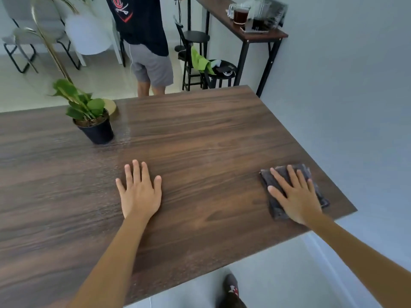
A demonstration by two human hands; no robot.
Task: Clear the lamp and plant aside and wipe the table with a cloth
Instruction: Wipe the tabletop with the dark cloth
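Note:
A dark wooden table (200,134) fills the view. A green plant in a black pot (97,130) stands at its far left. Right behind the pot is the lamp's round gold base (111,106), its gold stem curving up to a white shade (87,34). My left hand (140,192) lies flat on the tabletop, fingers spread, holding nothing. My right hand (295,196) presses flat on a folded dark grey cloth (275,210) near the table's right edge. A damp streak shows on the wood beside the pot.
A person in a black shirt and grey shorts (146,52) stands just past the table's far edge. Black stools (220,72) and a narrow side table with a jug (241,14) stand at the back right. A grey wall lies to the right.

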